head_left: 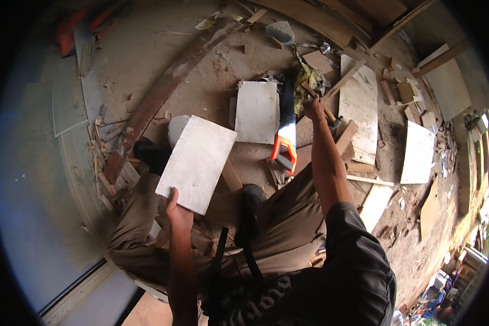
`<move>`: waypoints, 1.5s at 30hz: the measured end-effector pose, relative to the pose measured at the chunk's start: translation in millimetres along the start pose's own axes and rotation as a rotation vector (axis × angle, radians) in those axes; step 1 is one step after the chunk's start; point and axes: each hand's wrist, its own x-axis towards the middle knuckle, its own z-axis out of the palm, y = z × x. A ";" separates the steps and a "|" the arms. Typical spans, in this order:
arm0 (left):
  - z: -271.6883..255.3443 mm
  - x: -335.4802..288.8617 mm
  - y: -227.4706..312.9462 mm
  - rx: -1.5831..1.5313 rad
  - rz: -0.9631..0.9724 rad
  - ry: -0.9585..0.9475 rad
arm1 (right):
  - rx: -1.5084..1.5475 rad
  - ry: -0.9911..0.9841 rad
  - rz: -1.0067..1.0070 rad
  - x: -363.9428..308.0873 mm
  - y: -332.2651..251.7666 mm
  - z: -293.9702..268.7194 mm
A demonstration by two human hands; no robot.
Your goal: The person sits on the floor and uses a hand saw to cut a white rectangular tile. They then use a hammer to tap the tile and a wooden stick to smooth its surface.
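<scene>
My left hand grips the lower edge of a rectangular white board, thumb on top, holding it tilted above my left leg. My right arm reaches forward. At its end my right hand is closed on a brown wooden handle; what tool it belongs to, if any, I cannot make out. A handsaw with an orange and black grip lies on the ground between my hands, its blade pointing away from me. Left of the saw another white board lies flat.
A long curved-looking brown beam crosses the ground at left. Larger white boards lie at right among wood offcuts. A yellowish crumpled cloth or bag lies beyond the saw. My shoe is below the saw.
</scene>
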 end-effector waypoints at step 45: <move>-2.3 -69.6 22.5 -0.460 0.618 -0.170 | 1.504 -0.252 -0.136 -350.1 -356.6 -230.8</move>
